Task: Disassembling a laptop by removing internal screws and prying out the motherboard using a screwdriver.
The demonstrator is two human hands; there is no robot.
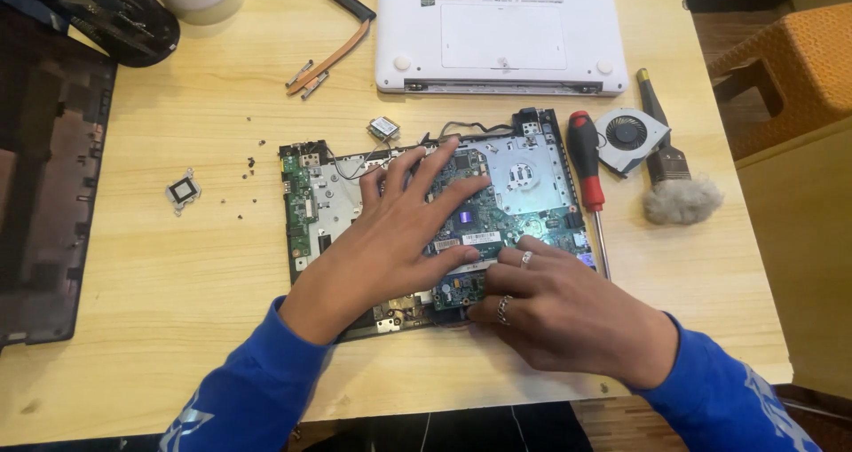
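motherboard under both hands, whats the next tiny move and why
Probably lift the board's near edge slightly with the right hand, whose fingertips sit at that edge, while the left hand lies flat, steadying the motherboard. The loose screws on the table and the screwdriver set aside suggest it may be unfastened.

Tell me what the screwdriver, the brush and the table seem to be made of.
Screwdriver: glossy red and black grip, probably plastic, with a thin bright metal shaft. Brush: dark handle, possibly wood or plastic, and fluffy pale grey bristles. Table: light wood-grain surface, matte; solid wood or laminate, cannot tell.
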